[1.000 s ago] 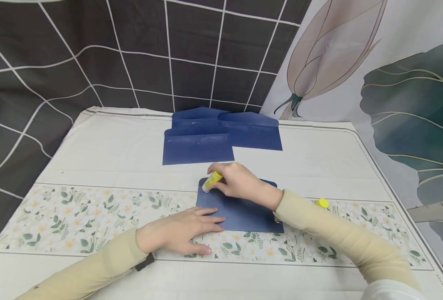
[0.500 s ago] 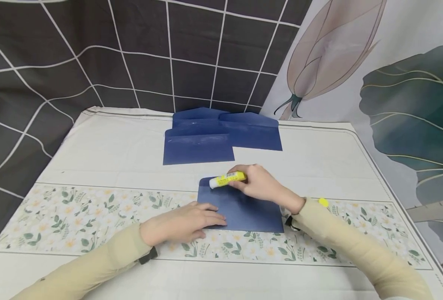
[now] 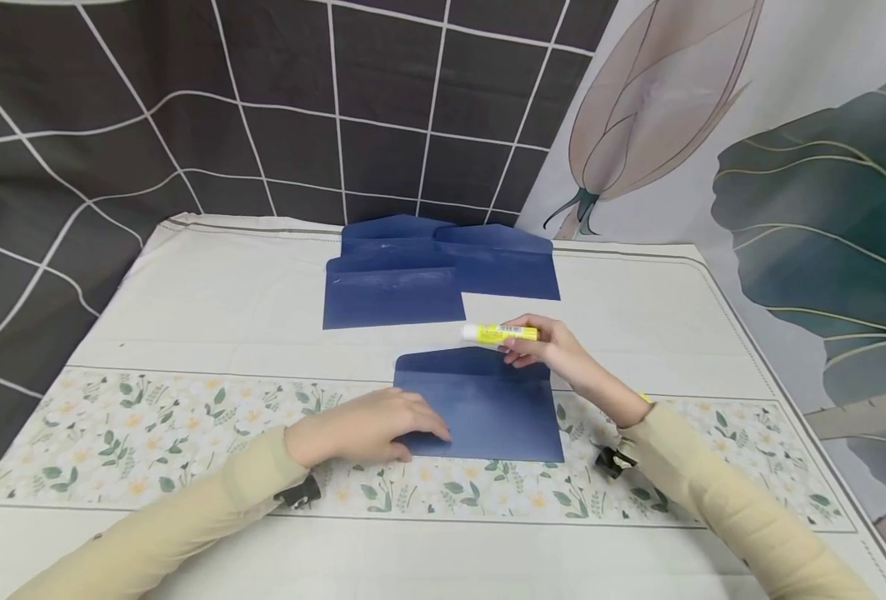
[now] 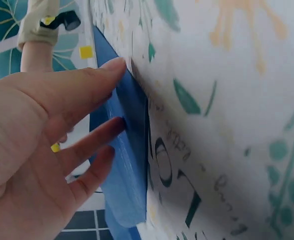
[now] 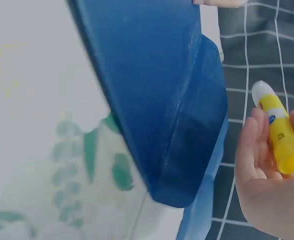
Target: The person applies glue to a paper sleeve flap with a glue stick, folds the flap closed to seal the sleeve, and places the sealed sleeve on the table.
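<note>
A dark blue envelope [image 3: 488, 412] lies on the tablecloth with its flap spread open at the far side. My left hand [image 3: 375, 423] rests at its left part, fingers loosely bent; in the left wrist view the thumb and fingers [image 4: 94, 132] stand apart with nothing pinched between them. Above the flap, my right hand [image 3: 551, 346] holds an uncapped yellow glue stick [image 3: 498, 334] between thumb and fingers, its white end pointing left. In the right wrist view the glue stick [image 5: 279, 127] is clear of the paper.
Several more blue envelopes [image 3: 393, 296] overlap at the back of the table. The yellow cap [image 3: 645, 397] is mostly hidden behind the right forearm. A dark gridded curtain [image 3: 262, 108] hangs behind the table, and a printed cloth [image 3: 660, 100] hangs to the right.
My right hand has lifted the glue stick off the flap's left end and carried it right and away from me. The left hand's fingers have drawn in and bent more.
</note>
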The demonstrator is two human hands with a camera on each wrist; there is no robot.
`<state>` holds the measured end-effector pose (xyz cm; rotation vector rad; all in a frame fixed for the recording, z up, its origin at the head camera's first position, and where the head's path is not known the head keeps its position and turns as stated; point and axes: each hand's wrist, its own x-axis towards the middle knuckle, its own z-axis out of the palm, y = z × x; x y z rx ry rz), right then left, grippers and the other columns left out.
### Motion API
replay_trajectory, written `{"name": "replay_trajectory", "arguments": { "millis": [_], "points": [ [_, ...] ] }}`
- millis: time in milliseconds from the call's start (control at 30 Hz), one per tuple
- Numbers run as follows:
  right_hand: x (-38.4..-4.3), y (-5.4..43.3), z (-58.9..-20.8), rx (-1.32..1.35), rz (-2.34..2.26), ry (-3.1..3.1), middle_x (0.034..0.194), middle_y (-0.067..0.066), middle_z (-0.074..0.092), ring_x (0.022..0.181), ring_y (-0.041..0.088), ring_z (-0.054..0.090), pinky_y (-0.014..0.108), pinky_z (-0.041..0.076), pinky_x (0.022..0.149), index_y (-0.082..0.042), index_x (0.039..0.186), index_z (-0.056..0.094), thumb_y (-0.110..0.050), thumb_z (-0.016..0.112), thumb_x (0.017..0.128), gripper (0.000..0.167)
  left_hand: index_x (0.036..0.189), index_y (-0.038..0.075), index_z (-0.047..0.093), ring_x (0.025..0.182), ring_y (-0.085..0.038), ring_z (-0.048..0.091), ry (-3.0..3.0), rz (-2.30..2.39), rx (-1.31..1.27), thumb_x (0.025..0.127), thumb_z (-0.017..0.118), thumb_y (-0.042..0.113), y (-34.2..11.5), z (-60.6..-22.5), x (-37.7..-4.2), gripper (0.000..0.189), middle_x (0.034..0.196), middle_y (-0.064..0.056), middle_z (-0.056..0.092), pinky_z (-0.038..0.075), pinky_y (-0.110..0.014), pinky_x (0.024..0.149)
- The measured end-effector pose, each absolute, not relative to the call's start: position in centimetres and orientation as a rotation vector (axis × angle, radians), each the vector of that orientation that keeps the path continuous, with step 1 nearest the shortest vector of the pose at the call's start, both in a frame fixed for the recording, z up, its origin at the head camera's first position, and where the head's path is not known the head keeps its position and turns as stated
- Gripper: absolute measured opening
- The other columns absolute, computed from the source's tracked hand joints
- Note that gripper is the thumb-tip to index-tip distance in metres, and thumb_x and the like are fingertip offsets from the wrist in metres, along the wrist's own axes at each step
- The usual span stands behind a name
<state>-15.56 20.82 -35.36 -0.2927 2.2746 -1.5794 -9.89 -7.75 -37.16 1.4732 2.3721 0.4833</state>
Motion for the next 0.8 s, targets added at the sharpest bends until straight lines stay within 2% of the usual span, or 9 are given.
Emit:
{"name": "replay_trajectory", "arguments": {
  "millis": [133,233,400,600,800],
  "points": [
    [-16.0,21.6,-35.7,-0.208,-1.744,2.133,0.088,-0.001,0.071,0.079,0.007,0.068,0.024,0.057,0.077,0.007,0.114,0.051,-0.007,0.050,0.096,0.023,0.128,0.020,0.061,0.122,-0.015,0.055,2.372,0.557,1.441,0.080,0.075,0.014,-7.8,-37.2,-10.7,0.050,0.128,0.006,0.063,0.044,-0.037,0.105],
    [-16.2,22.0,-35.9,-0.171,-1.810,2.054,0.084,-0.007,0.070,0.079,0.006,0.068,0.022,0.057,0.079,0.001,0.108,0.050,-0.006,0.046,0.097,0.013,0.128,0.020,0.062,0.119,-0.015,0.055,2.429,0.605,1.405,0.079,0.077,0.019,-7.6,-37.5,-11.3,0.052,0.127,0.005,0.063,0.044,-0.037,0.105],
    [-16.7,22.2,-36.2,-0.163,-1.815,2.033,0.086,-0.007,0.070,0.083,0.005,0.068,0.019,0.055,0.080,-0.003,0.106,0.048,-0.010,0.044,0.100,0.011,0.133,0.017,0.058,0.124,-0.018,0.051,2.618,0.714,1.297,0.071,0.083,0.029,-7.1,-37.6,-12.4,0.068,0.133,0.002,0.060,0.039,-0.043,0.107],
    [-17.2,22.0,-36.8,-0.177,-1.822,2.007,0.086,-0.006,0.070,0.083,0.006,0.069,0.020,0.055,0.081,-0.001,0.108,0.048,-0.009,0.045,0.099,0.012,0.146,0.012,0.041,0.138,-0.024,0.039,2.713,0.691,1.149,0.063,0.087,0.042,-6.6,-37.5,-13.6,0.100,0.149,-0.004,0.045,0.032,-0.050,0.111],
    [-17.4,21.8,-37.2,-0.185,-1.821,1.998,0.087,-0.004,0.070,0.084,0.006,0.069,0.020,0.055,0.082,-0.003,0.107,0.048,-0.009,0.045,0.099,0.011,0.149,0.008,0.033,0.139,-0.027,0.038,2.716,0.563,1.123,0.062,0.087,0.047,-6.3,-37.7,-14.1,0.110,0.152,-0.007,0.040,0.032,-0.050,0.110]
  ]
}}
